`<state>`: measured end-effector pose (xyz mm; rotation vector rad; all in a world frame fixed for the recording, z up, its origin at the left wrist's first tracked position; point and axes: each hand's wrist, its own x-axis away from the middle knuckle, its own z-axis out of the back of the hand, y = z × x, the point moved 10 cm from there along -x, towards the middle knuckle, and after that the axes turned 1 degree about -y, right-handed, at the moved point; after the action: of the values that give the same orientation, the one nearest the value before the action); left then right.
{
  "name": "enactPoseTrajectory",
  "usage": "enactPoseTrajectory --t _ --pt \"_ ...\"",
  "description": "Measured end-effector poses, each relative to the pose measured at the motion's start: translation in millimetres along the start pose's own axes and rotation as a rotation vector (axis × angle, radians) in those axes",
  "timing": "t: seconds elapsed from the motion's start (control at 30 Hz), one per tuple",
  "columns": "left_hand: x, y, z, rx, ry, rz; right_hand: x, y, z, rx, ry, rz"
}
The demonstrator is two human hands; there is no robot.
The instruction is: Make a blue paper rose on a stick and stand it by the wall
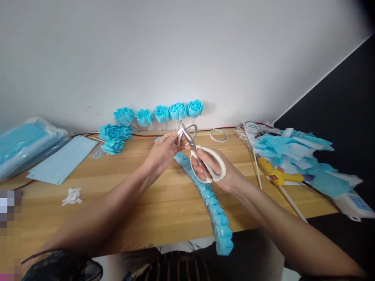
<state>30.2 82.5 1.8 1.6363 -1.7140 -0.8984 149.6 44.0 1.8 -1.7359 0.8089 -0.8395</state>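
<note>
My right hand grips scissors by their white looped handles. Their metal blades point up and to the left, parted beside the fingers of my left hand. That hand is closed in a pinch on a roll of white tape, whose ring shows partly behind the blades. Below both hands runs a long strip of overlapping blue petals, curving across the wooden table and hanging over its front edge. Its upper end lies close under my left fingers; whether they touch it, I cannot tell.
Several blue flowers on sticks stand against the wall, others lie left. Another tape ring is behind my hands. At right are blue cut pieces and a yellow glue gun; at left, blue sheets and white scraps.
</note>
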Motion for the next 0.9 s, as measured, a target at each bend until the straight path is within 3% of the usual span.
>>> enactPoseTrajectory --t 0.3,0.7,0.9 --pt "3.4 12.9 -13.4 -0.181 -0.099 -0.107 12.0 -4.1 -1.2 -0.084 0.002 0.047" --pt "8.4 33.0 0.6 -0.363 0.061 -0.243 9.7 -6.2 -1.1 -0.140 -0.049 0.133" --pt "12.8 37.2 -5.3 -0.405 0.053 -0.264 12.8 -5.4 0.1 -0.126 -0.031 0.130"
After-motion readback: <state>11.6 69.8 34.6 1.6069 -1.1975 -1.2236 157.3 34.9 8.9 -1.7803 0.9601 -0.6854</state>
